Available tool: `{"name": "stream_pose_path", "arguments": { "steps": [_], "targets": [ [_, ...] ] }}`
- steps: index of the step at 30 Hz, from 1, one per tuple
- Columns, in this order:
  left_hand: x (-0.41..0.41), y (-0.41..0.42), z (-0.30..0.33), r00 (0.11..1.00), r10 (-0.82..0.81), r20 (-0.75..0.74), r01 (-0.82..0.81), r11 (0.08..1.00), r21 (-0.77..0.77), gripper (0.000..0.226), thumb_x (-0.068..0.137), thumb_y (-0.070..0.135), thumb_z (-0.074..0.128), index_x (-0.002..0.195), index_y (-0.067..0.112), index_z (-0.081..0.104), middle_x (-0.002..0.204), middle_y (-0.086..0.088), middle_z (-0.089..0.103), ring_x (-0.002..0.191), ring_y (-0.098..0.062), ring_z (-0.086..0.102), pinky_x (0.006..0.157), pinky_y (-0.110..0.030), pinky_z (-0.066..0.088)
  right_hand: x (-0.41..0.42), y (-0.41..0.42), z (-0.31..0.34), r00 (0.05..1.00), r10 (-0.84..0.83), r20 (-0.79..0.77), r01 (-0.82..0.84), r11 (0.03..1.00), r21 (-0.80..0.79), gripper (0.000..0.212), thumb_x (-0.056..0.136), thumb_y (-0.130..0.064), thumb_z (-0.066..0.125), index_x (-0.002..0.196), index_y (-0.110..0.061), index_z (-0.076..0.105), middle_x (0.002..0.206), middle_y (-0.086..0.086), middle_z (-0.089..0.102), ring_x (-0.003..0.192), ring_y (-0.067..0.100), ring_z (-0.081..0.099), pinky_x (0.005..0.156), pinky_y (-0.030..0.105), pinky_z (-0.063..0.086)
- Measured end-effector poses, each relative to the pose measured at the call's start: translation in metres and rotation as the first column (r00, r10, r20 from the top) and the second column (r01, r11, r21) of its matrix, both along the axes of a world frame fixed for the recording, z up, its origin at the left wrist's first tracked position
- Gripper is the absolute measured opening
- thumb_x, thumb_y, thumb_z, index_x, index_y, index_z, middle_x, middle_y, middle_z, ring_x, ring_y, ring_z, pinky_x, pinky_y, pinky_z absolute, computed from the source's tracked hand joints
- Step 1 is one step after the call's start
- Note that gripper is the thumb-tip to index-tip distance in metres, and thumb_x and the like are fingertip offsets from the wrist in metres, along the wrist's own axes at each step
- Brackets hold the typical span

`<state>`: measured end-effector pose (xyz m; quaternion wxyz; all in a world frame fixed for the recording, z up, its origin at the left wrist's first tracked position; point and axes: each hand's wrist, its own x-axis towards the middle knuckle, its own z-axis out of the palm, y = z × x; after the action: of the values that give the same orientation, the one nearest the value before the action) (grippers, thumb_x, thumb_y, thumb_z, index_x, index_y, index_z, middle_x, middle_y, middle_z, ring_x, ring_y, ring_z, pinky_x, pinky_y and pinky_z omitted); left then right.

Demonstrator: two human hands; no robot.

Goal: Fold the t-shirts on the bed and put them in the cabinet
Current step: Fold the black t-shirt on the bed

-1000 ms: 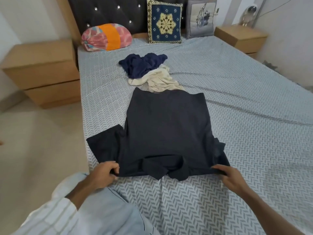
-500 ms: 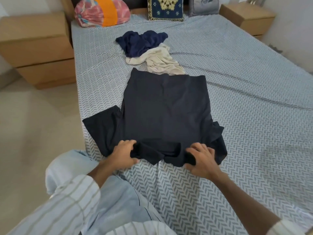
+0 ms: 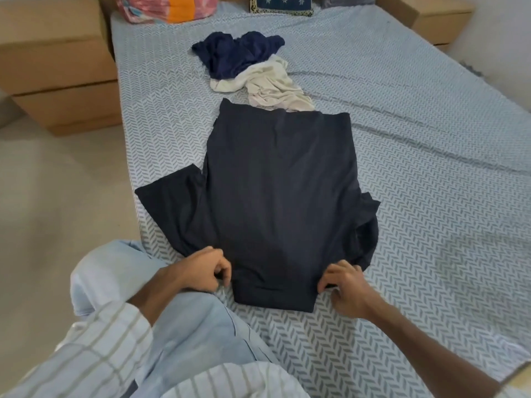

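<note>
A dark navy t-shirt [image 3: 275, 191] lies spread flat on the bed [image 3: 431, 168], its collar end toward me and one sleeve sticking out to the left. My left hand [image 3: 201, 271] grips the near edge of the shirt at the left of the collar. My right hand [image 3: 344, 285] pinches the same edge at the right. Beyond the shirt lie a crumpled blue t-shirt [image 3: 235, 56] and a crumpled cream t-shirt [image 3: 270, 84], touching each other. No cabinet for the clothes is visible.
A wooden nightstand [image 3: 57, 67] stands left of the bed and another [image 3: 436, 21] at the far right. A pink and orange pillow [image 3: 172, 7] and a patterned cushion [image 3: 281, 4] lie at the head. My knee in light trousers [image 3: 172, 326] rests on the bed edge.
My hands slid inward from the shirt's outer corners to either side of the collar. The collar end now lies pulled flat toward me, and the view has tilted downward.
</note>
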<state>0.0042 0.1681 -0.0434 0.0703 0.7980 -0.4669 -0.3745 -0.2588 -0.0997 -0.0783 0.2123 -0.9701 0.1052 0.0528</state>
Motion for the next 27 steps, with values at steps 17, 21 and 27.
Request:
{"name": "stream_pose_path", "arguments": {
  "steps": [17,21,27],
  "targets": [
    [-0.105,-0.169,-0.005,0.969,-0.247,-0.018,0.241,0.955,-0.172,0.038,0.090,0.032,0.066,0.123,0.016,0.056,0.111,-0.001,0.057,0.105,-0.019,0.052,0.089,-0.037,0.049,0.036,-0.114,0.026,0.137,-0.961,-0.239,0.845,-0.013,0.535,0.022,0.081,-0.013,0.065,0.065,-0.011,0.052,0.061,0.006,0.053,0.059,0.022,0.055,0.048,0.027,0.046],
    [-0.124,-0.185,-0.010,0.952,-0.279,-0.129,0.276,0.960,-0.036,0.043,0.085,0.004,0.052,0.125,0.018,0.050,0.111,-0.008,0.058,0.095,-0.026,0.058,0.073,-0.041,0.053,-0.012,-0.122,0.018,-0.075,-0.947,-0.313,0.711,-0.271,0.649,0.026,0.083,-0.016,0.056,0.063,-0.016,0.040,0.059,0.005,0.030,0.047,0.016,0.032,0.038,0.021,0.032],
    [-0.127,-0.199,-0.013,0.889,-0.403,-0.216,0.414,0.910,0.006,0.043,0.078,0.007,0.056,0.114,0.030,0.053,0.097,0.006,0.053,0.088,-0.018,0.055,0.069,-0.036,0.053,-0.033,-0.136,0.028,-0.081,-0.855,-0.513,0.647,-0.436,0.625,0.023,0.067,-0.007,0.047,0.064,-0.023,0.031,0.054,-0.004,0.023,0.041,0.012,0.018,0.040,0.022,0.017]
  ]
}}
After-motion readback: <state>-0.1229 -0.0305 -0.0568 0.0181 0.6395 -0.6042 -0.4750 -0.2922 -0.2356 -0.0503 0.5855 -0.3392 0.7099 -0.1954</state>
